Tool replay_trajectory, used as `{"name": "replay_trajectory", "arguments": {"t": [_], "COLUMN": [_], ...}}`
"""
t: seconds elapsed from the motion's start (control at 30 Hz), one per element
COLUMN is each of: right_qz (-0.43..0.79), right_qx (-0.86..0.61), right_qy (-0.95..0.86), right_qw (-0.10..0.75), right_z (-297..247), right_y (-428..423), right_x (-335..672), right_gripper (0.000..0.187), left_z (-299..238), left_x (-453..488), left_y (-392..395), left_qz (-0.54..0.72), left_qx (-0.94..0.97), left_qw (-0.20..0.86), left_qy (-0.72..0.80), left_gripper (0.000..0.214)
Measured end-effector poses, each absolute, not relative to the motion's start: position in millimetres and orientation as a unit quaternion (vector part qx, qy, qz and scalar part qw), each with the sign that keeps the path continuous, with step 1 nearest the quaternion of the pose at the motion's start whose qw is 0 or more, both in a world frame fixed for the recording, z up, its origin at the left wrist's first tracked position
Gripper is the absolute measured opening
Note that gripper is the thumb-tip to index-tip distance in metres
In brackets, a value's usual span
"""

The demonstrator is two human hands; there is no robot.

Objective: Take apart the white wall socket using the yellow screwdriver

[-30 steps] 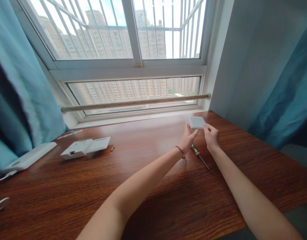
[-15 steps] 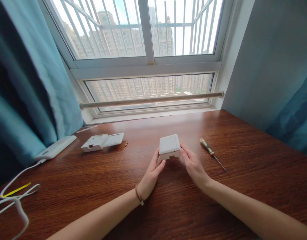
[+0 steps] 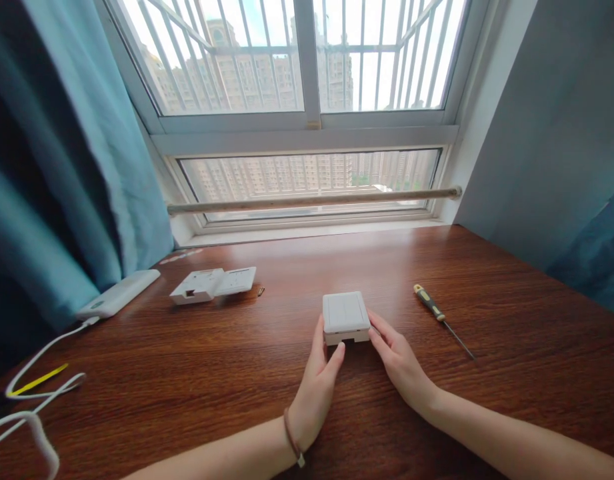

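Between my two hands is a white square wall switch box (image 3: 345, 312), its flat panelled face tilted up and a dark notch in its near edge. My left hand (image 3: 317, 383) grips it from the left, thumb at the front edge by the notch. On the opposite side my right hand (image 3: 399, 357) has its fingers and thumb closed against the box. A screwdriver (image 3: 431, 305) with a black and yellow handle lies to the right of that hand, shaft pointing toward me.
At left on the brown wooden table (image 3: 197, 373) lies a second white box (image 3: 197, 287), with a white plate (image 3: 235, 281) leaning against it. Small screws (image 3: 261, 291) are beside the plate. A white power strip (image 3: 119, 293), cable (image 3: 47, 347) and yellow strip (image 3: 39, 380) lie farther left.
Both hands have brought the switch box down and nearer to me, and its face is turned squarer to the view. The whole scene has shifted slightly right as the camera turned.
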State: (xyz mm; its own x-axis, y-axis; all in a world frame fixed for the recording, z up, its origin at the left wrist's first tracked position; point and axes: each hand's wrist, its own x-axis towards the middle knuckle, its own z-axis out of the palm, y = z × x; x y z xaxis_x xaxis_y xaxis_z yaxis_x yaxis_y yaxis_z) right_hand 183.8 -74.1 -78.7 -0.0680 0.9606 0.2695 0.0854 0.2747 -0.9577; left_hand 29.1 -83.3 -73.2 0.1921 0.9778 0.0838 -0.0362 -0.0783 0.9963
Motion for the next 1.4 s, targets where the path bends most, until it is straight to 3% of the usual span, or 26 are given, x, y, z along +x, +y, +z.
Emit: {"name": "replay_trajectory", "arguments": {"t": [1.4], "right_qz": [0.296], "right_qx": [-0.487], "right_qy": [-0.66], "right_qw": [0.49], "right_z": [-92.4], "right_y": [-86.2], "right_x": [178.7], "right_gripper": [0.045], "left_z": [-84.6], "left_x": [32.6], "left_y": [-98.9], "left_qz": [0.479], "left_qx": [0.553], "left_qw": [0.515], "left_qy": [0.446], "left_gripper": [0.063]}}
